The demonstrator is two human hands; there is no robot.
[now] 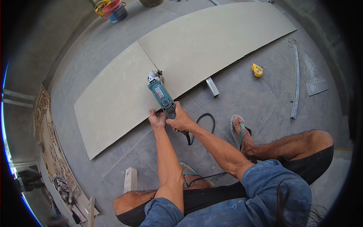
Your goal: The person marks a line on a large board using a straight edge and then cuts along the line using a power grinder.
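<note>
My right hand (182,118) is closed around the rear handle of a teal angle grinder (161,94). The grinder's metal head and disc lie over a pale flat board (223,34), at a straight cut line that crosses it. Beside the grinder handle, my left hand (157,118) is closed on the board's near edge, its thumb showing and its other fingers partly hidden. A black power cord (214,122) loops from the grinder's back end past my right forearm.
Under the board's near edge a metal channel piece (212,87) sticks out. To the right lie a yellow tape measure (257,70) and a long metal strip (295,83). Buckets (115,11) stand at the far left; a patterned rug (49,128) lies along the left wall.
</note>
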